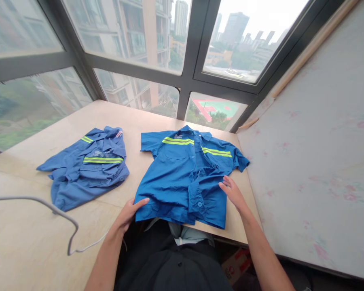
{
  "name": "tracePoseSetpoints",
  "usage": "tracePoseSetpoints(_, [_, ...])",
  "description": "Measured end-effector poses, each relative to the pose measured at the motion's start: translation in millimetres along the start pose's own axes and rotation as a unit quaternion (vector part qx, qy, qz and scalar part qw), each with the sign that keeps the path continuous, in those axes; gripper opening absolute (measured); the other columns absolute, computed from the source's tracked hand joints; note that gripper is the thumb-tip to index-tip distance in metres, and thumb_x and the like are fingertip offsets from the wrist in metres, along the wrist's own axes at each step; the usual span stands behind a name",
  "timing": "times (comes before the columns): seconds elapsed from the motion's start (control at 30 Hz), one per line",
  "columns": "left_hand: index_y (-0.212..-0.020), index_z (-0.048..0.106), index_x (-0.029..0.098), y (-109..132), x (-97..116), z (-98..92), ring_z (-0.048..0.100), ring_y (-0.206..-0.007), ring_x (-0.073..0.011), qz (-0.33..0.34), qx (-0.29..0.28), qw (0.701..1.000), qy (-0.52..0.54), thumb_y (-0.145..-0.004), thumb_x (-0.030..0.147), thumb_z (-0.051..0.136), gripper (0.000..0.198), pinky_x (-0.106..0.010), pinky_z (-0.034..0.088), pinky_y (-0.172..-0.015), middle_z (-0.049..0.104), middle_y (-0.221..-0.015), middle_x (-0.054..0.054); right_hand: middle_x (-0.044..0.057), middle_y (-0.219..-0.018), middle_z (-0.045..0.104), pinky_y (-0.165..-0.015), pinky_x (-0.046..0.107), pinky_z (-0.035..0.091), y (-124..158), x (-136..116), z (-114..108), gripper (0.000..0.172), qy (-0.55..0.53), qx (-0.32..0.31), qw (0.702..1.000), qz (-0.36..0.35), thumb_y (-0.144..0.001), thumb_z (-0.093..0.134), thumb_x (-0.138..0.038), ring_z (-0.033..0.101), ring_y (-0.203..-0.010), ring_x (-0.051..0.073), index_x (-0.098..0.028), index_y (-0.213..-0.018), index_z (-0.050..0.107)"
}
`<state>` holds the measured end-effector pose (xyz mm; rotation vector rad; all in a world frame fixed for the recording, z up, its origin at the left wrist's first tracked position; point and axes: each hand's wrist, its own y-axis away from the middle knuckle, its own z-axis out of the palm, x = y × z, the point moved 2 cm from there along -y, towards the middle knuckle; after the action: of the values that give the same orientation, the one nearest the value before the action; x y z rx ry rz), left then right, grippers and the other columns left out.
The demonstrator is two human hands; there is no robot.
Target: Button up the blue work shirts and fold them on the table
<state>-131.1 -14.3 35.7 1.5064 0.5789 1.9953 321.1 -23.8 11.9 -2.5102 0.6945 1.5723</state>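
A blue short-sleeved shirt (166,173) with yellow-green reflective stripes lies front up on the wooden surface, its collar toward the windows and its right-hand front panel rumpled. My left hand (130,211) grips the shirt's lower left corner, thumb on top and the other fingers hidden beneath the cloth. Over the right side of the shirt is my right hand (233,191), fingers apart, holding nothing; whether it touches the fabric is unclear. A second blue garment (87,173) with similar stripes lies crumpled to the left.
A grey cable (36,199) crosses the pale wooden surface (27,242) at left. Windows (133,36) rise behind, and a flower-patterned wall (315,161) borders the right side. Below the right edge is a cardboard box (235,268).
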Motion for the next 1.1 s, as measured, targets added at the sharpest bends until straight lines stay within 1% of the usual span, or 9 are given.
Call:
tracePoseSetpoints(0.27, [-0.100,0.068,0.008,-12,21,41.1,0.074,-0.070,-0.0222,-0.002,0.054,0.995,0.084,-0.078,0.008,0.070,0.022,-0.032,0.063,-0.069,0.076,-0.085,-0.012,0.019,-0.122,0.064,-0.078,0.038,0.058,120,49,4,0.091,0.031,0.031,0.988,0.147,-0.064,0.068,-0.060,0.070,-0.096,0.028,-0.014,-0.139,0.045])
tracePoseSetpoints(0.4, [-0.097,0.066,0.011,-17,34,66.0,0.072,-0.065,-0.0187,-0.010,0.052,0.986,0.157,-0.082,0.009,0.064,0.015,-0.030,0.063,-0.066,0.073,-0.075,-0.007,0.018,-0.105,0.069,-0.070,0.037,0.057,131,42,-4,0.069,0.134,0.070,0.975,0.160,-0.069,0.065,-0.057,0.071,-0.082,0.027,-0.014,-0.122,0.057])
tracePoseSetpoints(0.5, [-0.083,0.061,0.014,-19,37,76.2,0.064,-0.047,-0.0117,-0.027,0.052,0.983,0.175,-0.084,0.011,0.063,0.003,-0.019,0.054,-0.045,0.066,-0.061,0.000,0.008,-0.081,0.070,-0.048,0.029,0.050,130,35,3,0.055,0.061,0.004,0.977,0.206,-0.071,0.064,-0.053,0.068,-0.058,0.020,-0.016,-0.110,0.059])
tracePoseSetpoints(0.57, [-0.074,0.056,0.015,-21,37,78.4,0.053,-0.036,-0.0085,-0.042,0.045,0.984,0.170,-0.085,0.014,0.062,0.013,-0.015,0.040,-0.031,0.058,-0.051,0.004,0.000,-0.063,0.064,-0.041,0.024,0.043,128,27,9,0.048,0.013,-0.025,0.978,0.207,-0.069,0.066,-0.049,0.062,-0.047,0.017,-0.017,-0.103,0.060])
tracePoseSetpoints(0.63, [-0.072,0.055,0.016,-22,36,75.4,0.049,-0.033,-0.0084,-0.042,0.056,0.986,0.151,-0.086,0.018,0.062,0.016,-0.016,0.036,-0.029,0.055,-0.048,0.004,-0.005,-0.053,0.057,-0.039,0.023,0.040,126,17,9,0.039,-0.029,-0.028,0.982,0.186,-0.066,0.069,-0.045,0.055,-0.041,0.014,-0.017,-0.093,0.061])
tracePoseSetpoints(0.7, [-0.076,0.059,0.015,-24,38,65.4,0.055,-0.038,-0.0104,-0.013,0.113,0.985,0.133,-0.086,0.018,0.063,0.011,-0.019,0.046,-0.036,0.060,-0.053,0.002,-0.006,-0.052,0.054,-0.039,0.022,0.037,124,9,-3,0.032,-0.108,-0.012,0.980,0.165,-0.064,0.072,-0.042,0.048,-0.040,0.010,-0.017,-0.082,0.062])
tracePoseSetpoints(0.87, [-0.083,0.065,0.013,-26,42,26.1,0.068,-0.061,-0.0152,0.044,0.267,0.951,0.149,-0.082,0.013,0.063,0.002,-0.028,0.061,-0.068,0.069,-0.067,-0.002,-0.010,-0.048,0.041,-0.036,0.017,0.028,114,8,-71,0.028,-0.345,0.155,0.914,0.147,-0.054,0.078,-0.033,0.031,-0.038,0.003,-0.018,-0.066,0.057])
tracePoseSetpoints(0.97, [-0.085,0.066,0.014,-24,37,12.7,0.068,-0.061,-0.0158,0.029,0.286,0.947,0.140,-0.080,0.013,0.064,0.005,-0.030,0.061,-0.072,0.069,-0.066,-0.001,-0.013,-0.044,0.035,-0.037,0.018,0.029,110,17,-100,0.026,-0.381,0.205,0.890,0.145,-0.052,0.076,-0.028,0.025,-0.037,0.003,-0.018,-0.072,0.063])
tracePoseSetpoints(1.1, [-0.093,0.067,0.015,-12,26,16.3,0.068,-0.060,-0.0162,0.014,0.240,0.965,0.107,-0.081,0.018,0.064,0.013,-0.030,0.061,-0.069,0.070,-0.070,-0.002,-0.007,-0.053,0.051,-0.039,0.021,0.033,112,34,-102,0.036,-0.330,0.231,0.906,0.133,-0.053,0.076,-0.033,0.037,-0.042,0.007,-0.017,-0.084,0.067])
